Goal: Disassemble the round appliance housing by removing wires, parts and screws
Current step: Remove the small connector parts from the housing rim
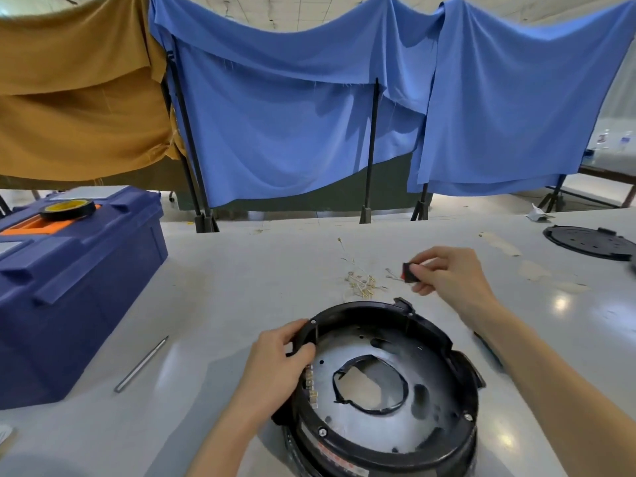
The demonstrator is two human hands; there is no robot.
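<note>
The round black appliance housing [457,418] sits on the grey table near the front edge, open side up, with a shiny metal floor and a ragged central hole. My left hand [275,366] grips its left rim, thumb inside. A little beyond the housing, above the table, my right hand [444,270] pinches a small black and red switch part [407,271]. A loose pile of thin wires with small terminals [361,282] lies on the table just behind the housing. Screws remain on the rim at the lower left [322,432] and right [467,416].
A blue toolbox [69,287] with a roll of black tape [67,209] on top stands at the left. A slim metal tool [141,364] lies beside it. A round black cover plate [588,242] rests at the far right. Blue and brown cloths hang behind the table.
</note>
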